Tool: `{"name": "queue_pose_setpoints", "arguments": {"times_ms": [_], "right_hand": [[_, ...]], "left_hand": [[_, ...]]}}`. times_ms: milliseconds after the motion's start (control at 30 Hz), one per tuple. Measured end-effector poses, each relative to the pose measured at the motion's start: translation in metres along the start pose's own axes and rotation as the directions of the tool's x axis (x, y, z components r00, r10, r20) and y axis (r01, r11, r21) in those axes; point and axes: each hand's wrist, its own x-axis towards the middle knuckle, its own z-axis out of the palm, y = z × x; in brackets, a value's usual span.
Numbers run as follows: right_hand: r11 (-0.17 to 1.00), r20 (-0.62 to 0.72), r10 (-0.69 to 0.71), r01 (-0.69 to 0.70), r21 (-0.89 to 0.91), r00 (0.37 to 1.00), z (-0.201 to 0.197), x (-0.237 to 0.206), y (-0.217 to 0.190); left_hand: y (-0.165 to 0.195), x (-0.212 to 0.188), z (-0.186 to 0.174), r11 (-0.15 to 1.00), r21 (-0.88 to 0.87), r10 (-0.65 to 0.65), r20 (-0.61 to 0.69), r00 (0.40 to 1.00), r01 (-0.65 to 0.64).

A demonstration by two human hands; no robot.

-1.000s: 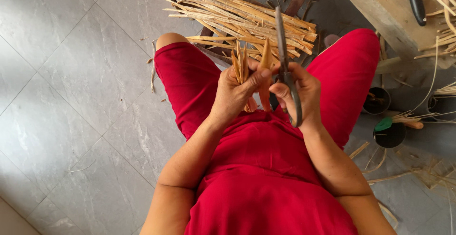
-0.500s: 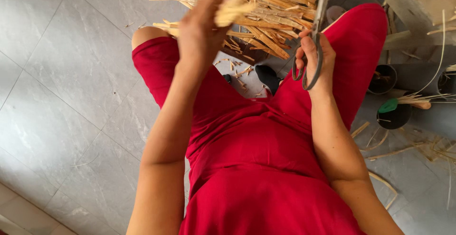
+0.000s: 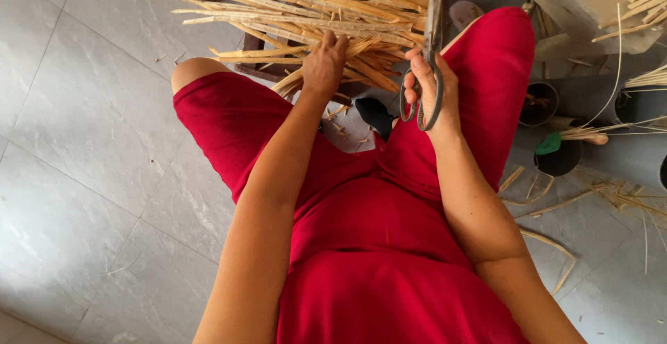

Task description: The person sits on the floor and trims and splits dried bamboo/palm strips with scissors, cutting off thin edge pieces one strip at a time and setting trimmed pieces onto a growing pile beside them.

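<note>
A seated person in a red garment is seen from above, knees apart over a grey tiled floor. The left hand is stretched forward into a large pile of pale straw-coloured strips lying across a dark low frame ahead of the knees; its grip is closed around a small bunch of strips at the near edge of the pile. The right hand is raised beside it, fingers threaded through the loop handles of large dark metal scissors, held firmly with the blades pointing up and away and lying together, cutting nothing.

As a judgement: the work seems to be between cuts, with a bunch being taken up or laid down at the pile and the scissors idle. Most of the pile looks long and uncut, so much appears to be left. Loose offcuts are scattered on the floor by the right leg, near small dark pots, suggesting some trimming is done.
</note>
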Motion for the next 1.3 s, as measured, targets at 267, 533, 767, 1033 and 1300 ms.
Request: {"name": "queue_pose_setpoints", "arguments": {"times_ms": [267,533,767,1033,1300], "right_hand": [[0.999,0.012,0.014,-0.014,-0.030,1.000,0.000,0.002,0.001],[0.994,0.052,-0.108,0.106,0.039,0.993,0.000,0.000,-0.001],[0.925,0.146,-0.379,0.371,0.079,0.914,0.000,-0.013,-0.012],[0.873,0.216,-0.485,0.484,0.060,0.848,0.019,-0.023,-0.050],[0.746,0.394,-0.574,0.657,-0.108,0.718,0.037,-0.053,-0.079]], "left_hand": [[-0.004,0.000,-0.003,0.995,-0.094,-0.018,-0.094,0.995,0.010],[0.012,-0.010,-0.057,0.772,-0.626,-0.250,-0.140,0.958,0.110],[0.056,-0.080,-0.088,0.463,-0.884,-0.282,-0.086,0.955,0.058],[0.077,-0.111,-0.099,0.658,-0.736,-0.213,0.021,0.977,0.159],[0.081,-0.100,-0.121,0.432,-0.901,-0.164,-0.120,0.979,-0.038]]}}
